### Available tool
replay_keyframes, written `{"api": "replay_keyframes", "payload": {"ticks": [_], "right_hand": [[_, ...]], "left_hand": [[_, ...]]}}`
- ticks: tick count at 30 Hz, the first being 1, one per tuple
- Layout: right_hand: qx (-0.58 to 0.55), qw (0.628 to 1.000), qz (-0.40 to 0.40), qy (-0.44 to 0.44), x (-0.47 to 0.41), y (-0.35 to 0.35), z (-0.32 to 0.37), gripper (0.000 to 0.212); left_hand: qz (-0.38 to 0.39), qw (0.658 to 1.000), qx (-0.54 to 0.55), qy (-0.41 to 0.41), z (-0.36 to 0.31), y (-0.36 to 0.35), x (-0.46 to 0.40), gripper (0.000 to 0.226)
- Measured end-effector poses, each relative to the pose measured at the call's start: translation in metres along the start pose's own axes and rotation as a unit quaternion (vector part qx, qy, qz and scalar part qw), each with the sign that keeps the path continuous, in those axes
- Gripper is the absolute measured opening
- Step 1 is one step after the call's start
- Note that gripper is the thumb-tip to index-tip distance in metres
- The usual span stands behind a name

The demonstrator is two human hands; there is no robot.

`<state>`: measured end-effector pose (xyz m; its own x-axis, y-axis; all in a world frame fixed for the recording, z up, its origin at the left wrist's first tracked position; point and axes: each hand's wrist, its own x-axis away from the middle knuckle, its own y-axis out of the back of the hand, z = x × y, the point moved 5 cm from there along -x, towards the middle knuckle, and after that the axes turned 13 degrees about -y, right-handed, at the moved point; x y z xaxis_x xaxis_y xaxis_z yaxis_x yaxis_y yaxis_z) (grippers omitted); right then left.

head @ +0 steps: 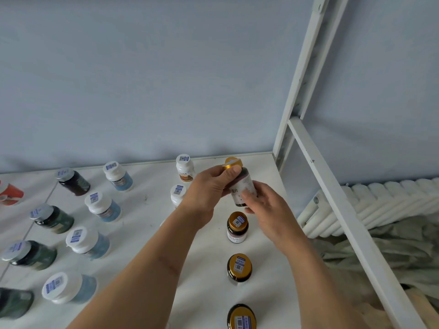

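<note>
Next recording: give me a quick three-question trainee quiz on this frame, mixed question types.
1. True or false: the left hand and the right hand both hold the bottle.
2. Whose thumb lies at its gold cap? A. left hand B. right hand
3. How many other gold-capped bottles stand on the table in view?

Key: 1 true; 2 A; 3 three.

both hands [206, 193] gripping bottle [242, 186], shelf [147, 210]
</note>
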<state>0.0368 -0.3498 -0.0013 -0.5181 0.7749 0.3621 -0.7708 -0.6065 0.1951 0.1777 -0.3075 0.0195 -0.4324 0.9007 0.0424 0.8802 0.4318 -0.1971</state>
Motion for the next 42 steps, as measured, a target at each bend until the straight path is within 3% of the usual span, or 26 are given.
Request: {"api": "replay_keyframes", "payload": {"ticks": [3, 7, 11, 15, 20, 23, 28, 31, 32, 34, 37, 39, 42], "right_hand": [[0.042, 0.998, -0.052, 0.023, 0.003, 0.001, 0.002, 0.047], [0.002, 1.0, -0.007, -0.006, 0.005, 0.002, -0.001, 0.042], [0.044, 0.997, -0.068, 0.016, 0.007, 0.003, -0.001, 0.051], [-0.006, 1.0, -0.009, -0.025, 0.007, 0.006, -0.005, 0.036], [0.042, 0.997, -0.063, 0.016, 0.003, 0.001, -0.003, 0.051], [0.029, 0.999, -0.04, 0.009, 0.001, 0.003, -0.005, 0.051], [0.074, 0.997, 0.014, 0.004, -0.016, 0.011, 0.002, 0.062], [0.09, 0.996, 0.001, 0.004, -0.028, 0.012, 0.006, 0.053], [0.096, 0.995, -0.006, 0.005, -0.031, 0.012, 0.006, 0.048], [0.105, 0.994, -0.016, 0.003, -0.038, 0.01, 0.001, 0.05], [0.104, 0.994, -0.017, -0.021, -0.051, 0.004, -0.014, 0.054], [0.107, 0.993, -0.016, -0.04, -0.058, 0.0, -0.024, 0.057], [0.108, 0.992, -0.007, -0.067, -0.066, -0.006, -0.038, 0.061]], "left_hand": [[0.001, 0.999, -0.034, -0.004, 0.001, -0.001, 0.002, 0.054], [0.026, 1.0, -0.012, -0.006, -0.001, -0.003, 0.004, 0.05], [0.03, 0.998, -0.051, -0.009, 0.001, -0.005, 0.007, 0.054], [0.036, 0.999, -0.022, 0.0, 0.003, 0.0, 0.006, 0.053], [0.03, 0.999, -0.027, 0.012, 0.007, -0.001, 0.007, 0.059], [0.037, 0.999, -0.035, 0.015, 0.006, 0.002, 0.006, 0.055], [0.096, 0.992, -0.079, 0.001, 0.0, 0.001, 0.003, 0.044], [0.039, 0.984, -0.164, -0.049, -0.007, 0.005, 0.001, 0.045], [-0.003, 0.964, -0.255, -0.073, -0.008, 0.01, 0.0, 0.041], [-0.053, 0.87, -0.476, -0.118, -0.008, 0.017, 0.001, 0.039], [-0.002, 0.73, -0.665, -0.161, 0.005, 0.017, 0.003, 0.036], [0.021, 0.693, -0.7, -0.172, 0.011, 0.017, 0.003, 0.032], [0.025, 0.686, -0.706, -0.173, 0.016, 0.017, -0.001, 0.032]]}}
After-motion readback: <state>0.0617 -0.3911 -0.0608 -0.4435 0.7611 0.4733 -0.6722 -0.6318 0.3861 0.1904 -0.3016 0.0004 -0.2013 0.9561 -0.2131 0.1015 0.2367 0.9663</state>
